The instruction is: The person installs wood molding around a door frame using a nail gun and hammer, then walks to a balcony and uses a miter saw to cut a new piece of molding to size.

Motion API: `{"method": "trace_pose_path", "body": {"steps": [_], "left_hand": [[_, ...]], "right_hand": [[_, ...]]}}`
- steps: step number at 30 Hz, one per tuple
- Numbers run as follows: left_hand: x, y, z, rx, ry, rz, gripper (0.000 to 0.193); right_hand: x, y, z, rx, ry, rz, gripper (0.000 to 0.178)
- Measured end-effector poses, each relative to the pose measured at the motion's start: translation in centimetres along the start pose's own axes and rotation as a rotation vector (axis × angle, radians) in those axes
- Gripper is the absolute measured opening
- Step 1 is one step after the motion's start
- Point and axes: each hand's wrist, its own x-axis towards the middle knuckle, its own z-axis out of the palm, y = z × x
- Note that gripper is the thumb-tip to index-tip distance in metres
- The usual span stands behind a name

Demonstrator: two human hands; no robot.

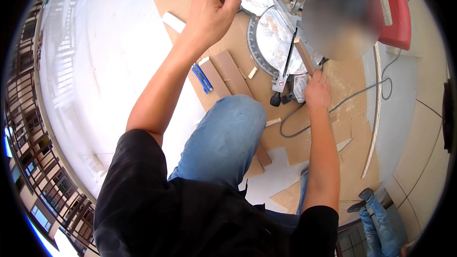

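My right hand (pixel 318 89) is closed on the near end of a short brown wood strip (pixel 303 56), which lies across the base of a mitre saw (pixel 276 38), right of its slot. My left hand (pixel 212 12) is raised left of the saw, its fingers loosely bent, thumb and forefinger apart, nothing visible in them. A round blurred patch hides much of the saw's dark head (pixel 342 16); its red handle (pixel 400 14) shows at the right. Below my left hand are a blue utility knife (pixel 202 78) and brown boards (pixel 232 74).
Cardboard (pixel 342 138) covers the floor under the saw. A grey cable (pixel 352 97) loops at the right beside a long thin strip (pixel 374 123). A small offcut (pixel 253 72) lies near the boards. Another person's legs (pixel 376 223) show at lower right, a railing (pixel 47 162) at left.
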Motion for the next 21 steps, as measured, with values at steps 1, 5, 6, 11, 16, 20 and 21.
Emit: {"method": "trace_pose_path", "body": {"steps": [1, 5, 6, 11, 16, 20, 21], "left_hand": [[-3.1, -5.7, -1.2, 0.151, -0.096, -0.278, 0.030], [-19.5, -20.8, -3.4, 0.434, -0.155, -0.725, 0.043], [-21.8, -21.6, -2.4, 0.470, -0.146, -0.725, 0.050], [-20.8, -19.6, 2.2, 0.759, -0.273, -0.189, 0.080], [-19.5, -21.7, 3.0, 0.879, -0.294, -0.367, 0.106], [-20.0, -23.5, 2.2, 0.670, -0.276, -0.379, 0.105], [-19.5, -23.8, 2.1, 0.613, -0.269, -0.411, 0.101]], "right_hand": [[0.0, -0.2, 0.2, -0.033, -0.012, 0.026, 0.035], [-0.1, -0.5, 0.9, -0.021, -0.006, -0.017, 0.041], [-0.3, -0.2, 0.7, -0.032, -0.003, -0.038, 0.041], [-0.5, -0.6, 0.5, -0.049, 0.075, -0.044, 0.039], [-0.1, -2.0, -1.0, -0.040, 0.063, -0.018, 0.039], [-1.4, -1.4, -1.8, -0.013, 0.086, -0.036, 0.050], [-3.1, 0.1, -1.0, 0.073, 0.121, 0.093, 0.055]]}}
